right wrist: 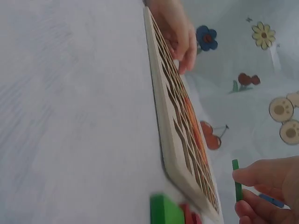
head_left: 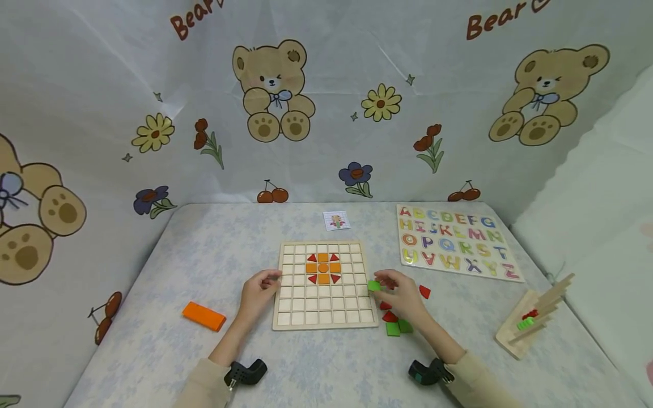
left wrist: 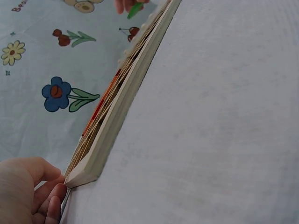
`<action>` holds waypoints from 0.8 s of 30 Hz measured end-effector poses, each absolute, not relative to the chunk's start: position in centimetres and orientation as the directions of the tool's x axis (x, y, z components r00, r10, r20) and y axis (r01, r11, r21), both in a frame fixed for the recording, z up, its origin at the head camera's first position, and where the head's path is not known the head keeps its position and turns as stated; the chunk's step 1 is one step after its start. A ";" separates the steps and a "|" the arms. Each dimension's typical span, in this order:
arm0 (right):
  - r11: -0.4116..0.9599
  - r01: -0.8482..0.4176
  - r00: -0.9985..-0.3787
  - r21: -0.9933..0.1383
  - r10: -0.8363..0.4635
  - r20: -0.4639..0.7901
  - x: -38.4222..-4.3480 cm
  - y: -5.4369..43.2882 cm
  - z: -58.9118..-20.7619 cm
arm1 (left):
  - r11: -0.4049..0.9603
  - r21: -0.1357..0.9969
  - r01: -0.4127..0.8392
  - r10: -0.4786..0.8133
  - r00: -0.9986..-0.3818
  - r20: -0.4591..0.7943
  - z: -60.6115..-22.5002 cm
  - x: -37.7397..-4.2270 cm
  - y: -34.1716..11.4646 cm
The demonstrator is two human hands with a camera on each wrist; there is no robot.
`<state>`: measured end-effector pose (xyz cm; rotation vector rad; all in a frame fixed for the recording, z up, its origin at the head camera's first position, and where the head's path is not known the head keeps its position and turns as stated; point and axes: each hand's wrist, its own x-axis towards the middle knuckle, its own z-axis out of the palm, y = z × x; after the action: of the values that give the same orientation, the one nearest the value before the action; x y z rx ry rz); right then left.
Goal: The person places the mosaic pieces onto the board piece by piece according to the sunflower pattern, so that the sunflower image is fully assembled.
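Observation:
A pale wooden grid board (head_left: 300, 306) lies on the table. In its upper middle sit several orange squares (head_left: 323, 258) around an orange disc (head_left: 323, 268), with red triangular pieces (head_left: 312, 279) at the diagonals. My left hand (head_left: 258, 292) grips the board's left edge with thumb and fingers. Off the right edge, my right hand (head_left: 405, 294) pinches a green square tile (head_left: 374, 285) between thumb and fingers; the right wrist view shows this tile (right wrist: 238, 182) edge-on, raised above the table. Loose green tiles (head_left: 393, 329) and red pieces (head_left: 390, 317) lie below the right hand, partly hidden by it.
A small card with a printed flower pattern (head_left: 336, 220) lies behind the board. At the back right is an alphabet board (head_left: 454, 241), and a wooden stand with pegs (head_left: 517, 340) is at the far right. An orange bar-shaped block (head_left: 203, 316) lies left.

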<state>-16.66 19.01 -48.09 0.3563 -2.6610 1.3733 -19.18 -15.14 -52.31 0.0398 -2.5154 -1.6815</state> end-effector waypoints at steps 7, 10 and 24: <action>0.439 -0.325 -0.927 -0.838 -0.321 0.192 -18.1 13.0 -49.0 | 0.364 0.930 0.047 -0.089 -0.992 0.085 -52.2 -19.1 -15.1; 0.418 -0.337 -0.915 -0.843 -0.355 0.190 -18.4 11.3 -49.3 | 0.356 0.933 0.053 -0.086 -0.992 0.089 -52.2 -19.1 -15.1; 0.452 -0.364 -0.911 -0.815 -0.353 0.211 -18.9 9.1 -49.8 | 0.373 0.927 0.040 -0.086 -0.993 0.077 -52.2 -19.2 -15.0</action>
<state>-18.92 9.14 -49.78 0.6589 -2.6674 1.5013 -19.16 -15.05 -52.16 0.0421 -2.5081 -1.6980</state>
